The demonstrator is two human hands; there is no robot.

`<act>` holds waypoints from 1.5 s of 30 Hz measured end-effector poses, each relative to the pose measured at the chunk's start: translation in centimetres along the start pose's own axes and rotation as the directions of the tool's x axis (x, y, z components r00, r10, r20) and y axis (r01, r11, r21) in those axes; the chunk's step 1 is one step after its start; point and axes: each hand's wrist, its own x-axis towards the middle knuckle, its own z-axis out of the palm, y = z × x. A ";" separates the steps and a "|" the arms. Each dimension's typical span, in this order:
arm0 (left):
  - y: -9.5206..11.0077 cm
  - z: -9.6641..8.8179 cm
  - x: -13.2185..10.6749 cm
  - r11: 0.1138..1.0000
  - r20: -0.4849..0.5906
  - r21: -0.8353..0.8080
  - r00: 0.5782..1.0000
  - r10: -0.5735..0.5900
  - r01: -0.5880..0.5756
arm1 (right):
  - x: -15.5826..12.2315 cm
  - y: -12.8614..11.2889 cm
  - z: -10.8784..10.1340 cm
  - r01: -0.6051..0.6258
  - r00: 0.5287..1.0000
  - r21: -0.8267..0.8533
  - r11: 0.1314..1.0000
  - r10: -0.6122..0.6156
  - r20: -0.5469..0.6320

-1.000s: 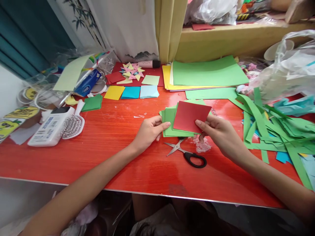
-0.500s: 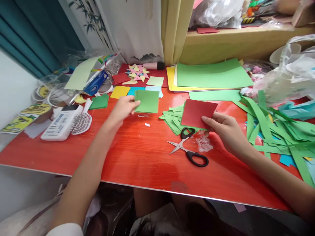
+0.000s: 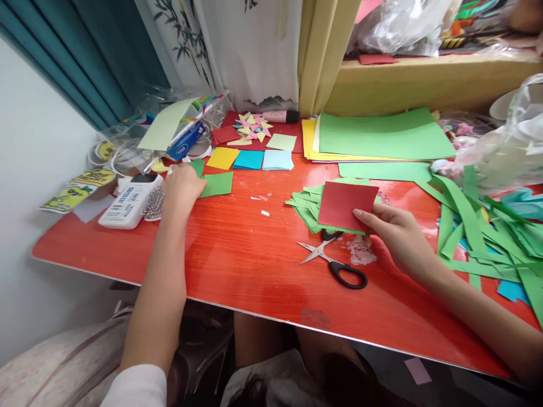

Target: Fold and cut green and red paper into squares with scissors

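Note:
My left hand (image 3: 184,183) reaches to the back left of the red table, its fingers closed on a green paper square (image 3: 218,185). Just behind that hand, another stack of green squares (image 3: 197,166) is partly hidden. My right hand (image 3: 392,226) pinches a red paper square (image 3: 348,204) with green paper showing under its lower edge. This sits above a pile of green paper scraps (image 3: 311,200). Black-handled scissors (image 3: 324,254) lie spread apart below it, beside a crumpled bit of clear plastic (image 3: 361,250).
Yellow (image 3: 223,157), blue (image 3: 248,159) and light blue squares (image 3: 277,160) lie in a row at the back. Large green sheets (image 3: 382,133) are stacked behind. Green strips (image 3: 487,237) heap up at right. A white bottle (image 3: 129,202) and a hairbrush (image 3: 153,202) lie at left.
My left hand has moved left with the green square, over to the other green squares. My right hand still holds the red square in about the same place. The view has shifted slightly.

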 end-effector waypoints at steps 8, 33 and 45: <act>14.7 3.1 -8.3 0.804 0.368 -0.594 0.880 0.299 -0.024 | -1.0 -0.9 0.9 -0.006 0.997 0.023 1.000 0.004 0.073; 13.0 2.5 -5.9 0.646 0.334 -0.740 0.936 0.111 0.187 | -0.5 -0.6 0.9 -0.061 0.991 0.109 0.992 0.046 0.128; -1.0 -0.7 0.0 0.968 0.119 0.113 0.964 -0.239 0.226 | -0.4 -0.7 0.6 0.021 1.000 0.172 0.985 -0.024 0.017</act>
